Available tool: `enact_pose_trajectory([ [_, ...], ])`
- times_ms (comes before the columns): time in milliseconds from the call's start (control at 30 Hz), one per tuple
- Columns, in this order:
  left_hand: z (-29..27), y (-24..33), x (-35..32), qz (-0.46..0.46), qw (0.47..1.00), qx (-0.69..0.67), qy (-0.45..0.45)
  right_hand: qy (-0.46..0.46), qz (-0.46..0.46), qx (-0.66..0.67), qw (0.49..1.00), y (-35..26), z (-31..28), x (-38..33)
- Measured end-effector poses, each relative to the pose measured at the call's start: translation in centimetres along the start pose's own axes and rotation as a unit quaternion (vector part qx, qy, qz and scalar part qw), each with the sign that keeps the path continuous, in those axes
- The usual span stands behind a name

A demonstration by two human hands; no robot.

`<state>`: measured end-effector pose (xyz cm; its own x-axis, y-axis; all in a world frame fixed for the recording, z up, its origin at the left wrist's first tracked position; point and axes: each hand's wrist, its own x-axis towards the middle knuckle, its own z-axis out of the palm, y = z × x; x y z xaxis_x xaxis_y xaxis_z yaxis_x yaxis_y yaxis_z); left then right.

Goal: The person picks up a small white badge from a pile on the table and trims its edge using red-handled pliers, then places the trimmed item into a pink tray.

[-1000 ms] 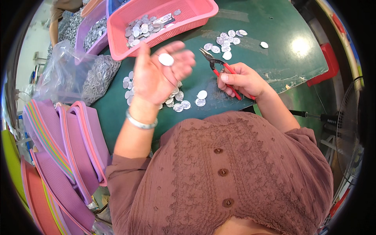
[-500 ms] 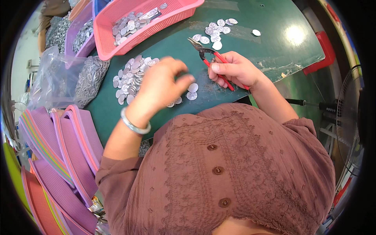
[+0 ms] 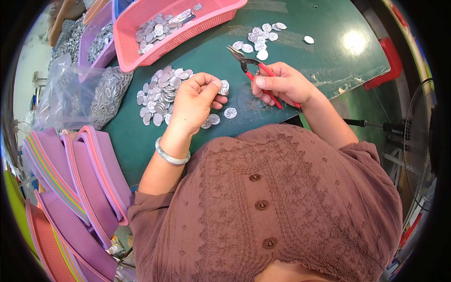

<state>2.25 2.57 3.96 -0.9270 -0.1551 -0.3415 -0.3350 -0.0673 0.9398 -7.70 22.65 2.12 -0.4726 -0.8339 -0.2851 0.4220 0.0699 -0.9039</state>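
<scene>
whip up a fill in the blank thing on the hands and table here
The right hand holds pliers with ____ handles.
A silvery disc is pinched in the ____ hand.
Loose discs lie on a ____ tabletop.

Missing words: red; left; green.

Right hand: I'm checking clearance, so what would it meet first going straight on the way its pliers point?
Likely the near wall of the pink basket, with the pliers leading the right hand; height is unclear, so they may pass above.
</scene>
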Motion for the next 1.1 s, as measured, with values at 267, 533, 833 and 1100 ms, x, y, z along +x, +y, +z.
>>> enact_pose_trajectory([
  [267,-1.1,1.6,0.7,-0.012,0.994,-0.106,-0.003,-0.009,0.011,-0.008,1.0,0.4,-0.3,0.0],
  [533,-3.8,13.3,10.3,0.115,0.989,-0.094,0.003,-0.033,-0.001,0.028,0.999,0.4,-0.3,0.5],
  [833,-3.7,15.7,14.3,0.204,0.971,0.123,0.03,-0.023,-0.036,0.088,0.995,1.4,-1.1,-0.1],
  [1100,-1.7,3.7,0.9,0.189,0.86,0.452,-0.139,-0.029,-0.033,0.066,0.997,0.8,-0.6,0.0],
])
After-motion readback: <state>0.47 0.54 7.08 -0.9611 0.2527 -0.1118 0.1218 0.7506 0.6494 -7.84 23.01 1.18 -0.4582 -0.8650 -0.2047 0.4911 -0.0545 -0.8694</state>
